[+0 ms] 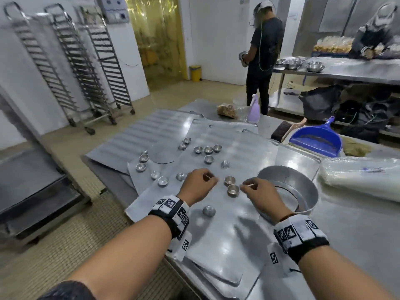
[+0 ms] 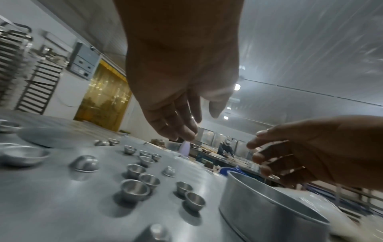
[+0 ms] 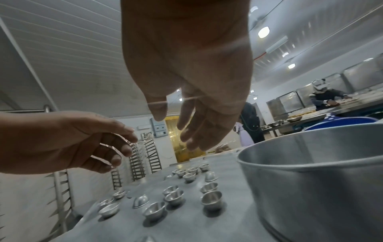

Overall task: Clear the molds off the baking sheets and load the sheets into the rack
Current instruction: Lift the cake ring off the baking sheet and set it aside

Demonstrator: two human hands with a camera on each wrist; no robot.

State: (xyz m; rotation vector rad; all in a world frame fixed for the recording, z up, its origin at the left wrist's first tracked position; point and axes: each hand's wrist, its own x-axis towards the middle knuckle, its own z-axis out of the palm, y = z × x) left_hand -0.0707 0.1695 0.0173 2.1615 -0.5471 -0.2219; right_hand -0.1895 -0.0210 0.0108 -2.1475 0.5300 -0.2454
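Several small metal cup molds (image 1: 208,150) lie scattered over the flat baking sheets (image 1: 218,239) on the steel table, some upright, some upside down. Two upright molds (image 1: 229,180) (image 1: 233,190) stand between my hands. My left hand (image 1: 200,182) hovers just left of them, fingers loosely bent, holding nothing; in the left wrist view its fingers (image 2: 176,126) hang relaxed above the molds (image 2: 134,190). My right hand (image 1: 255,189) hovers just right of the pair, empty too, with fingers (image 3: 194,132) hanging loose over the sheet. One upturned mold (image 1: 209,211) sits nearer me.
A round cake tin (image 1: 290,187) stands right of my right hand. Three empty tray racks (image 1: 71,68) stand at the back left. A blue dustpan (image 1: 316,139), a lilac spray bottle (image 1: 253,111) and plastic wrap (image 1: 363,178) lie beyond. Two people work at the far counter (image 1: 337,70).
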